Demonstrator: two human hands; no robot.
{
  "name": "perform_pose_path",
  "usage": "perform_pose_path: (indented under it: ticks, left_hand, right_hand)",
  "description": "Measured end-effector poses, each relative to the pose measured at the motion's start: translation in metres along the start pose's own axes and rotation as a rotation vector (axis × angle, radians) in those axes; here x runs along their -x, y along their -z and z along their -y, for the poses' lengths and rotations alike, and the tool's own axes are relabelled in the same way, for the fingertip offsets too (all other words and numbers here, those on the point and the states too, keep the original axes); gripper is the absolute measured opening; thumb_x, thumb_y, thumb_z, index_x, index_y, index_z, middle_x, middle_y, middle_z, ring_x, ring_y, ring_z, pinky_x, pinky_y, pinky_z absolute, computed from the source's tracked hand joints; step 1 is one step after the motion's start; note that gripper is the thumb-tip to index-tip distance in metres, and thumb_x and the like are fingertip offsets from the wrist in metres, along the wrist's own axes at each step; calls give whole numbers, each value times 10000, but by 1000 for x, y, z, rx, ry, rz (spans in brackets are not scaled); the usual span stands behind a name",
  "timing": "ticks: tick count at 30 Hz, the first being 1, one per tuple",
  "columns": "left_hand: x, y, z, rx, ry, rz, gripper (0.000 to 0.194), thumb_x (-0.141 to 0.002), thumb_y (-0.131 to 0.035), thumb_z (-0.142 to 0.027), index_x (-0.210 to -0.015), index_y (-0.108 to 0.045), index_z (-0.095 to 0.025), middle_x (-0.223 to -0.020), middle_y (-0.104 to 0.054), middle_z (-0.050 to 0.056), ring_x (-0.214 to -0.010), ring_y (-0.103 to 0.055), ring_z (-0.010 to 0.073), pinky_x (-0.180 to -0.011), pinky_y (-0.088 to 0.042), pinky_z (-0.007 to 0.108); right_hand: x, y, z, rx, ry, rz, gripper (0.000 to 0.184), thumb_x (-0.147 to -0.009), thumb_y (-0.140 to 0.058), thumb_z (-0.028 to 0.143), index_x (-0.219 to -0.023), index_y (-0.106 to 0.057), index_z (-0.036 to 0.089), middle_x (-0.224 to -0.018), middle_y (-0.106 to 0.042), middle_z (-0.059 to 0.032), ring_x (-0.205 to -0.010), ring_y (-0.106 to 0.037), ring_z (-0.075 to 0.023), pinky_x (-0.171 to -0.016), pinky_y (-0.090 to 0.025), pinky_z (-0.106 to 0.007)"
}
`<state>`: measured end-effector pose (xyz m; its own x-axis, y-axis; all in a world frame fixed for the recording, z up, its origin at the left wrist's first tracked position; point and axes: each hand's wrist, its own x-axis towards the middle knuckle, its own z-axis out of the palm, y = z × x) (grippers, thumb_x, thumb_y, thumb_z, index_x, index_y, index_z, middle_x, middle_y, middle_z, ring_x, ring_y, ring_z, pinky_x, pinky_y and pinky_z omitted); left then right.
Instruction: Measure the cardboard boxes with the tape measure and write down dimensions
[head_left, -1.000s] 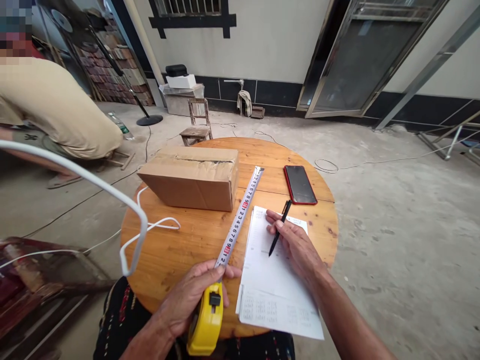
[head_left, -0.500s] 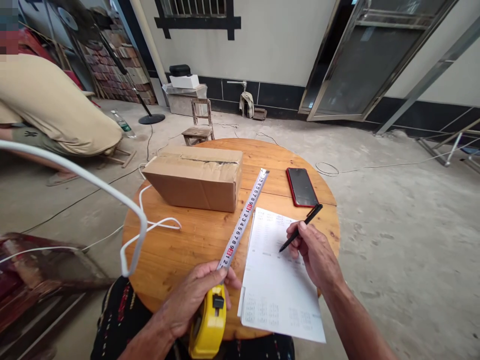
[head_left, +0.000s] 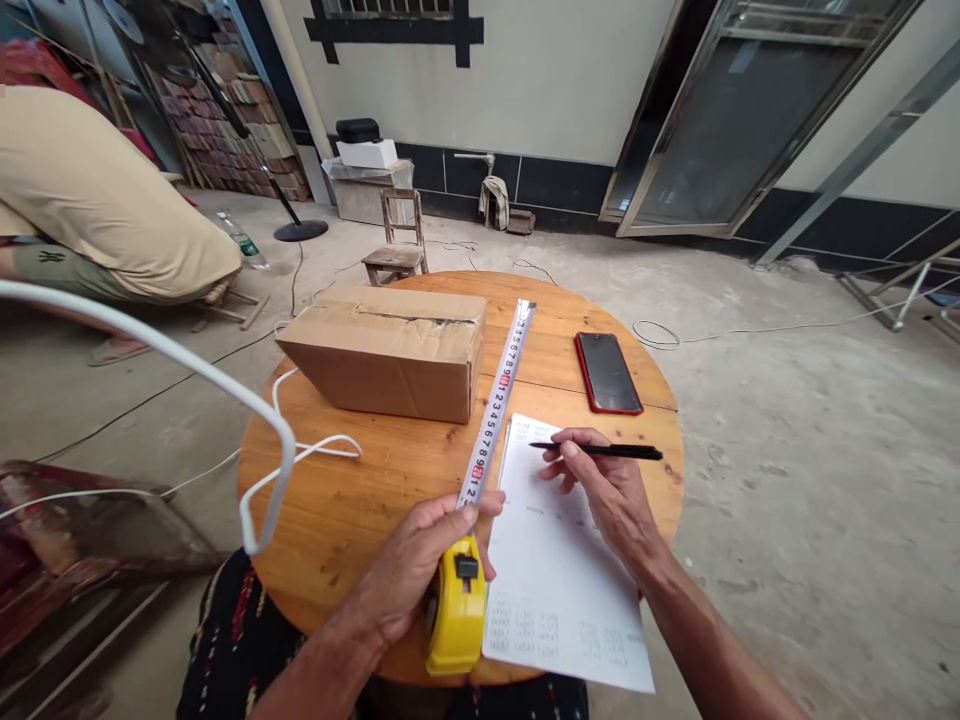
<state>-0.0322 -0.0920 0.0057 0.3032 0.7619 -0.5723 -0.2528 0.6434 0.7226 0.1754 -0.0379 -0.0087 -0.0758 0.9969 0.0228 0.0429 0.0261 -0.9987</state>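
A yellow tape measure [head_left: 459, 630] is gripped in my left hand [head_left: 420, 555], its silver blade pulled out and slanting up past the box's right end. My thumb presses on the blade just above the case. In my right hand [head_left: 611, 490] a black pen [head_left: 626, 452] lies almost level, its tip pointing left over the top of the paper. Under that hand the white sheets of paper [head_left: 555, 570], with rows of faint writing, rest at the table's near right side. A closed cardboard box [head_left: 386, 365] sits behind my left hand.
A phone in a red case [head_left: 609, 372] lies on the right of the round wooden table [head_left: 300, 500]. A white curved tube [head_left: 187, 360] crosses the left foreground. A small wooden chair [head_left: 396, 255] stands beyond the table. At far left another person [head_left: 112, 190] sits bent over.
My left hand and the tape measure have moved up and right. My right hand has moved up the paper, and the pen has swung from steep to nearly level.
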Motion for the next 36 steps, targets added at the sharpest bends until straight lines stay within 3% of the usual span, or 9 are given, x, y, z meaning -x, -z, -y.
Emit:
perform_pose_path:
  ticks: [2, 5, 9, 15, 25, 31, 36]
  left_hand:
    - [-9, -4, -2, 29, -37, 24, 340, -831, -561, -368, -1053, -630, -120, -644, -678, 60, -492, -519, 90, -513, -362, 192]
    - [-23, -6, -2, 53, -62, 55, 317, -807, -596, -358, -1005, -653, -116, -913, -706, 116, -527, -564, 84, -517, -376, 193]
    - [-32, -4, 0, 71, -52, 82, 284, -795, -606, -352, -970, -674, -139, -1332, -523, 143, -524, -587, 55, -484, -386, 193]
    - [-28, -2, -1, 93, -14, 102, 226, -826, -574, -309, -940, -694, -156, -1453, -390, 104, -511, -587, 24, -472, -385, 172]
    - [-28, -1, -8, 121, 46, 110, 212, -812, -582, -285, -927, -698, -150, -1440, -406, 118, -493, -586, 37, -460, -369, 182]
    - [-30, -4, -6, 167, 84, 61, 268, -792, -608, -297, -976, -673, -114, -1164, -631, 162, -493, -584, 72, -478, -386, 199]
    - [-31, -6, -1, 185, 61, 40, 278, -813, -582, -296, -1001, -653, -104, -957, -686, 127, -520, -591, 101, -525, -422, 218]
  right_hand:
    - [-6, -4, -2, 20, 12, 4, 247, -878, -530, 418, -960, -576, 190, -832, -658, -56, -720, -642, -191, -562, -454, -265]
    - [-15, -8, -9, 47, 13, 12, 226, -881, -519, 420, -890, -553, 197, -724, -634, -27, -668, -610, -172, -557, -447, -259]
    - [-21, -7, -16, 86, -18, 42, 227, -890, -501, 424, -851, -532, 202, -670, -618, -7, -597, -552, -142, -553, -426, -251]
    - [-25, -2, -15, 95, -80, 119, 263, -889, -494, 454, -841, -536, 199, -671, -629, -11, -623, -570, -147, -577, -436, -253]
    - [-23, -2, -19, -19, -47, 56, 264, -883, -501, 451, -929, -567, 199, -718, -631, -25, -634, -579, -155, -572, -463, -268]
    - [-31, -1, -16, 42, -30, 118, 276, -898, -475, 452, -947, -562, 195, -726, -628, -32, -644, -565, -153, -572, -461, -268]
    - [-38, 4, -12, 33, -28, 231, 271, -911, -458, 440, -943, -563, 192, -721, -626, -29, -646, -569, -156, -590, -460, -280]
